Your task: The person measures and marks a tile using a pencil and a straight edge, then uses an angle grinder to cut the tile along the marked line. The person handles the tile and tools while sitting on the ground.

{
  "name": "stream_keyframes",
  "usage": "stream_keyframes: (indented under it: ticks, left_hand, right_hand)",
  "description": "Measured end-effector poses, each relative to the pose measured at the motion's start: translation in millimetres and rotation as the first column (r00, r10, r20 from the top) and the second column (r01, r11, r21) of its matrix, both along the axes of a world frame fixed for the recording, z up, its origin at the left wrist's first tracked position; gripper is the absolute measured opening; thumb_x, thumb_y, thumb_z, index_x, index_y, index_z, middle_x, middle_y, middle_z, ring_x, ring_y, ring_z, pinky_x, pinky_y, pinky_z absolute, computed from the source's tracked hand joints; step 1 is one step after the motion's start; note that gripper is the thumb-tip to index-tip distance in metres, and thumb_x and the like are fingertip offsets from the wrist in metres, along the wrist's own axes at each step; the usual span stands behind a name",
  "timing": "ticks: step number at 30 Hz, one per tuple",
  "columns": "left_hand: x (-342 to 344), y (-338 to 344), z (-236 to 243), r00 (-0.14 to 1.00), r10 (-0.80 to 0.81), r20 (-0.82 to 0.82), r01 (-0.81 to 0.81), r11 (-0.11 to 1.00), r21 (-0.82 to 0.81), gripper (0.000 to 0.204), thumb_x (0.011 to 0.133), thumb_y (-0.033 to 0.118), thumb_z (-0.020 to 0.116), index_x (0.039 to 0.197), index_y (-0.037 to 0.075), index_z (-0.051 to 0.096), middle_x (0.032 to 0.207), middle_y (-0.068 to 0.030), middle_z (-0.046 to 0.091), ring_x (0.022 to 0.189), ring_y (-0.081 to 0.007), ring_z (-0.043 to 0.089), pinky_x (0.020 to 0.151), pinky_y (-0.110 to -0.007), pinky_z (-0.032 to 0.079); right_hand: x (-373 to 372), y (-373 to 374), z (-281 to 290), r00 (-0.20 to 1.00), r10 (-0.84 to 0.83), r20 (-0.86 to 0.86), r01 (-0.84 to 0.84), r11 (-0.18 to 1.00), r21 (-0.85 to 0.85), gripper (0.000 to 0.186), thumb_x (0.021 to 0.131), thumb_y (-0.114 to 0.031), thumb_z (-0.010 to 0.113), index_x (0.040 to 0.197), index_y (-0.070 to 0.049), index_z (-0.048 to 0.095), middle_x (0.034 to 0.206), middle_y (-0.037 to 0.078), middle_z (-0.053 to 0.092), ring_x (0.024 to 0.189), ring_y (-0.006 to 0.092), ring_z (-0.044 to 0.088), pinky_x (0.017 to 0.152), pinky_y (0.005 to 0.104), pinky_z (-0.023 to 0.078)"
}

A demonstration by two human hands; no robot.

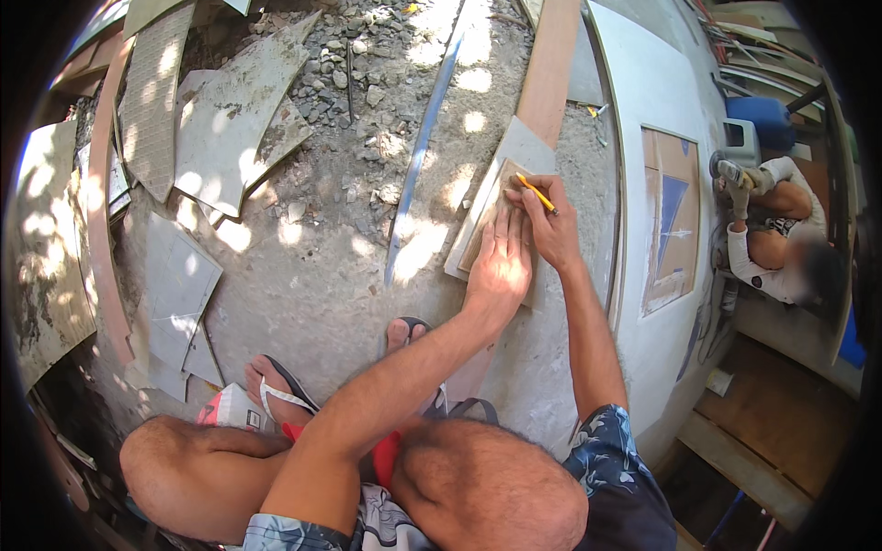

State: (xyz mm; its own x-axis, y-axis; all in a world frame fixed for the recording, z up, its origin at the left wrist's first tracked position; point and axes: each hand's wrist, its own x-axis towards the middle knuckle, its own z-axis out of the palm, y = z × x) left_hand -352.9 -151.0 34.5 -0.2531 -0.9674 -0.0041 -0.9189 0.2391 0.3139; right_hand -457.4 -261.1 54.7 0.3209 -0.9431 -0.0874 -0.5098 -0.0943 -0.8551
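Observation:
My left hand (501, 266) lies flat with fingers stretched out, pressing on a small brown board (507, 174). That board rests on a larger pale grey sheet piece (524, 140), which lies across a long reddish-brown plank (548, 73) on the ground. Pinched in my right hand (555, 230) is a yellow pencil (540, 196), held over the small board's right edge. The fingers of my right hand are close beside those of my left. Whether the pencil's tip touches the board I cannot tell.
A white door-like panel (629, 202) stretches along the right; a person (781, 211) with a gloved hand on a tool crouches beyond it. A blue strip (418, 156) lies on the concrete. Broken sheets (230, 119) and gravel (367, 69) fill the far left.

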Motion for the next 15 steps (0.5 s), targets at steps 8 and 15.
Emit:
stream_keyframes:
  ticks: [8,15]
  left_hand:
    - [-15,-13,14,0.997,-0.01,0.079,-0.01,0.969,0.247,0.07,0.104,0.013,0.054,0.166,-0.013,0.032,0.177,-0.0281,0.029,0.164,-0.0448,0.028,0.131,-0.058,0.029]
    - [-22,-19,6,0.999,0.011,0.046,-0.025,0.948,0.318,0.075,0.107,0.019,0.055,0.169,-0.011,0.026,0.18,-0.0267,0.021,0.167,-0.045,0.019,0.132,-0.057,0.027]
  right_hand:
    - [25,-47,21,0.95,0.12,-0.288,-0.192,0.952,-0.239,0.017,0.108,-0.017,0.071,0.108,0.0,0.07,0.091,0.012,0.08,0.082,0.0177,0.078,0.075,0.0353,0.062]
    - [50,-83,21,0.799,0.214,-0.563,-0.347,0.927,-0.141,0.017,0.1,-0.019,0.071,0.101,-0.002,0.069,0.088,0.02,0.077,0.081,0.0344,0.079,0.074,0.042,0.062]
